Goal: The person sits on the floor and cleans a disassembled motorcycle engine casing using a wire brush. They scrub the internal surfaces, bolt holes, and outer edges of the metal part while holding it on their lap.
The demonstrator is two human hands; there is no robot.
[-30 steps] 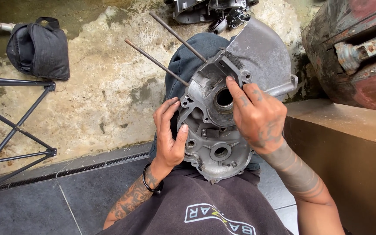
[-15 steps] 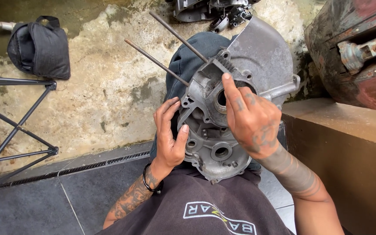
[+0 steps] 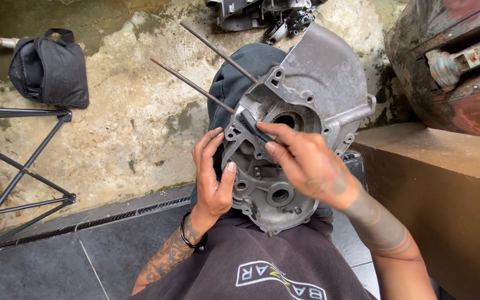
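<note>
A: What is lying nearest the camera?

B: A dark shirt point(image 3: 251, 272), with the left hand point(image 3: 213, 178) just above it. This hand is cupping the left edge of a grey cast-metal engine case point(image 3: 306, 128), fingers curled and thumb pressing on the rim.

A: Where is the case sitting?

B: It is resting on the person's lap, tilted up towards the camera, over a blue-clad knee point(image 3: 240, 72).

A: And the right hand point(image 3: 306, 161)?

B: It is pinching a small dark flat tool point(image 3: 254, 129) between thumb and fingertips, pressing it onto the case's mating face.

A: How will the case handle?

B: Probably heavy, rigid, greasy; it is best held by the outer rim, clear of the 2 long studs point(image 3: 206, 55).

A: Farther off?

B: A black bag point(image 3: 48, 69), a folding stand point(image 3: 23, 166), more engine parts point(image 3: 262, 14) and a rusty red body point(image 3: 451, 61).
</note>
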